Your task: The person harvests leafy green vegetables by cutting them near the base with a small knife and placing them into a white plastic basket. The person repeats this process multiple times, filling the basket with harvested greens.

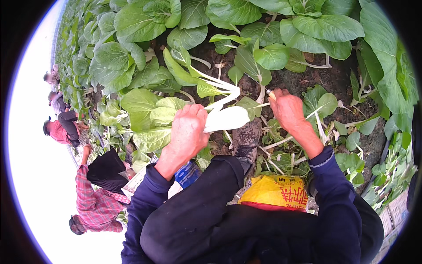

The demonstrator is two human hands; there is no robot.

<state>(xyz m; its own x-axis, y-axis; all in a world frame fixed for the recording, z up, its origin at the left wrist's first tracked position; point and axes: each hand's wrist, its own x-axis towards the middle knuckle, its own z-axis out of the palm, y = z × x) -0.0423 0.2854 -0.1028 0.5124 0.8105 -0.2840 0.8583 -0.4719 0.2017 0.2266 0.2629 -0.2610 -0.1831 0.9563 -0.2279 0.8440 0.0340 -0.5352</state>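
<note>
My left hand (pixel 188 130) is closed around a leafy bok choy (pixel 228 119). Its thick white base sticks out to the right of my fist, while the green leaves spread to the left. A bent white stalk with leaves lies just above this fist. To the right, my right hand (pixel 288 107) grips a small knife (pixel 271 94) by its light-coloured handle. The thin blade points up and left, beside the pale stem of a small bok choy plant (pixel 261 94) standing in the soil. My fingers cover most of the handle.
Standing bok choy (pixel 138 24) fills the ground ahead. Cut stalks and loose leaves (pixel 280 158) litter the soil around my camouflage shoe (pixel 245 138). A yellow printed bag (pixel 273 193) lies between my legs, a blue-and-white one (pixel 188 173) under my left arm. Several people, one in a plaid shirt (pixel 99 208), crouch at left.
</note>
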